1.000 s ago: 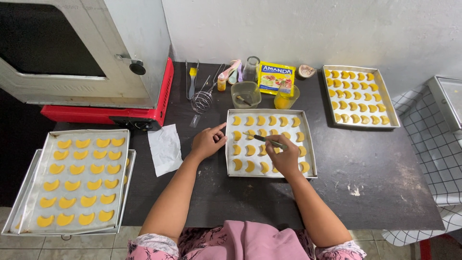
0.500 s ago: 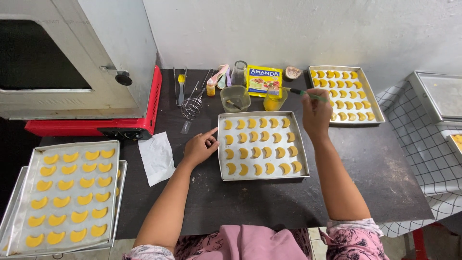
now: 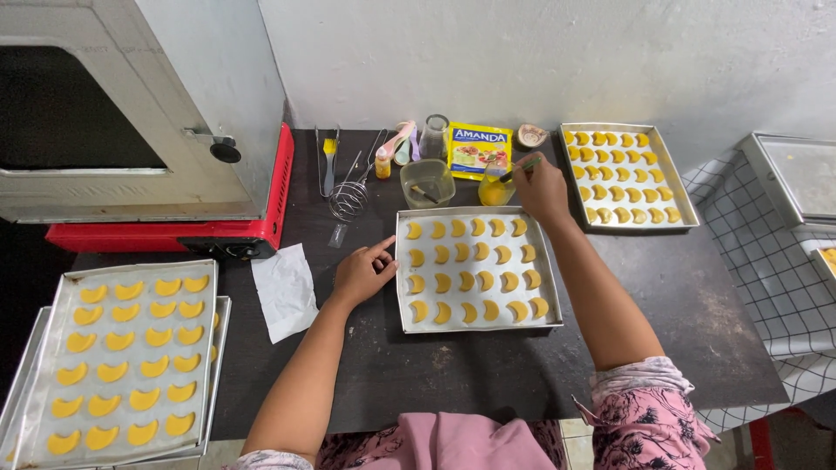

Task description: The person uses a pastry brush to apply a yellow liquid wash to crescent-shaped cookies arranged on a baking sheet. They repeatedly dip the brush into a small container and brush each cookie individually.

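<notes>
A metal tray [image 3: 401, 294] of yellow crescent-shaped cookies [image 3: 475, 268] lies in front of me on the dark table. My left hand [image 3: 361, 272] rests on the table against the tray's left edge, fingers spread. My right hand [image 3: 540, 187] is beyond the tray's far right corner and holds a thin brush [image 3: 517, 169], whose tip dips into a small glass of yellow liquid [image 3: 494, 191].
A second tray of crescents [image 3: 621, 176] sits at the far right; stacked trays of crescents [image 3: 131, 348] at the near left. An oven [image 3: 131, 113] on a red stove [image 3: 174, 231], a white paper [image 3: 285, 290], a clear cup [image 3: 427, 183], a yellow packet [image 3: 479, 150] and utensils [image 3: 348, 187] lie behind.
My right hand left the cookies on the front tray and moved back to the small glass, where the brush now dips. My left hand stayed at the tray's left edge.
</notes>
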